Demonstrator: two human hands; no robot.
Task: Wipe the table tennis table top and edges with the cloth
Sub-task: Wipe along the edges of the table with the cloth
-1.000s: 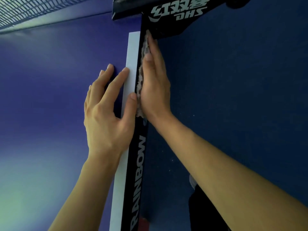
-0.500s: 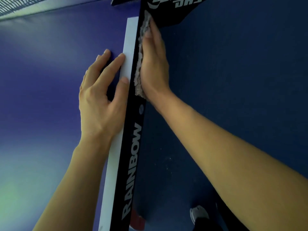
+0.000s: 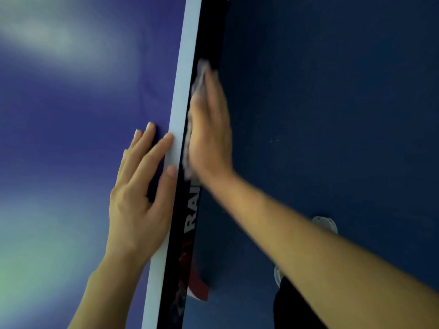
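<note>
The blue table tennis table top [image 3: 71, 115] fills the left, bordered by a white line [image 3: 183, 96] and a black side edge [image 3: 190, 210] with white lettering. My right hand [image 3: 210, 129] lies flat with straight fingers, pressing a pale cloth [image 3: 198, 89] against the black side edge. The cloth shows between palm and edge and pokes out above my fingertips. My left hand [image 3: 140, 193] rests flat on the table top by the white line, fingers spread, thumb along the rim.
Dark blue floor [image 3: 332, 115] spreads to the right of the table edge. My shoes [image 3: 326, 224] and a dark trouser leg [image 3: 292, 305] show below my right forearm. A red patch [image 3: 198, 286] sits low by the table edge.
My right hand has slid the cloth back along the black side edge toward me, away from the net post, which has left the view. My left hand has stayed on the table top.
</note>
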